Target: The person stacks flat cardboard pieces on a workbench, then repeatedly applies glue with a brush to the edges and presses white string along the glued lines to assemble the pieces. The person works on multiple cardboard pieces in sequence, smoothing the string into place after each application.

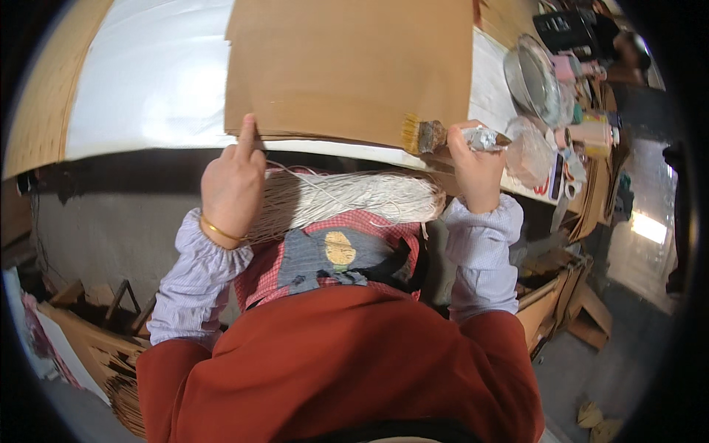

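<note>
A stack of brown paperboard sheets [347, 66] lies on the white tabletop, its near edge along the table's front. My left hand [235, 184] is at the stack's near left corner, the index finger stretched out onto the top sheet and the other fingers curled; the thumb is hidden. My right hand [476, 166] is closed around the wrapped handle of a flat brush [430, 137]. The brush points left, its yellowish bristles over the near right part of the top sheet. Whether the bristles touch the sheet, I cannot tell.
A bundle of white cords [347, 196] lies across my lap beneath the table edge. To the right stand a metal basin [532, 80], a crumpled plastic bag [529, 155], pink bottles [594, 134] and scissors [544, 183]. Cardboard pieces [583, 310] lean at the lower right.
</note>
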`<state>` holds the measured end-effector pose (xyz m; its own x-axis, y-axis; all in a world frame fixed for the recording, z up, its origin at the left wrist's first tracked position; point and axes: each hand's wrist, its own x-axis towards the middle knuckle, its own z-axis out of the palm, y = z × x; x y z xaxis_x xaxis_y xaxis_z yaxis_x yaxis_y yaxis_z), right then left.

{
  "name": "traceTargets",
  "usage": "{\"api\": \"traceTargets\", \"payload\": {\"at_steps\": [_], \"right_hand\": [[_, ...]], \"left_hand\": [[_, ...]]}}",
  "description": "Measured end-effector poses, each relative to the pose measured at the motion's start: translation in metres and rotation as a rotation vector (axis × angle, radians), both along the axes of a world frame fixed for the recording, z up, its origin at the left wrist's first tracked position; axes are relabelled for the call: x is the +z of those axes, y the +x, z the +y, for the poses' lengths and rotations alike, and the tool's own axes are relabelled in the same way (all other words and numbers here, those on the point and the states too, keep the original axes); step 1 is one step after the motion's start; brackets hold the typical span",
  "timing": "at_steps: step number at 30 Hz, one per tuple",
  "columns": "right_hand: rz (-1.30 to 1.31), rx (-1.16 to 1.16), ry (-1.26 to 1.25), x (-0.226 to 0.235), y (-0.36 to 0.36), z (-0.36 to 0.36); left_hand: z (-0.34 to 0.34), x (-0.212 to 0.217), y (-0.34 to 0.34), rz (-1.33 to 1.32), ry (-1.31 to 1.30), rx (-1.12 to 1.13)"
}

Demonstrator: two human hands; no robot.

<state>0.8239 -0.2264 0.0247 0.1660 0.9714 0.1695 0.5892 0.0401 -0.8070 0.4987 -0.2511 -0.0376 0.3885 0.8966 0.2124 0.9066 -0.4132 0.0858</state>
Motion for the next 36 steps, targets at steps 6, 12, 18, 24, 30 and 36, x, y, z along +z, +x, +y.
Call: {"api": "traceTargets", "payload": {"at_steps": [6, 12, 18, 24, 30, 36], "right_hand": [[-0.412, -0.137, 0.039, -0.004, -0.001, 0.016], [0.654, -0.135, 0.084, 0.026, 0.074, 0.004], [-1.014, -0.375, -0.059, -0.006, 0.21, -0.036], [-0.067, 0.265, 0.075, -0.002, 0.024, -0.067], [0.763, 0.962, -0.386, -0.016, -0.054, -0.077], [0.34, 0.378, -0.216, 0.023, 0.065, -0.055]], "left_hand": [[0.001, 0.007, 0.002, 0.087, -0.066, 0.017], [0.001, 0.018, 0.001, 0.06, -0.106, 0.033], [-0.012, 0.073, -0.005, -0.696, -0.406, -0.019], [-0.021, 0.137, 0.009, -0.944, -0.536, -0.413], [-0.018, 0.16, 0.009, -0.644, -0.239, -0.282], [0.015, 0.135, -0.04, -0.431, -0.121, -0.108]]}}
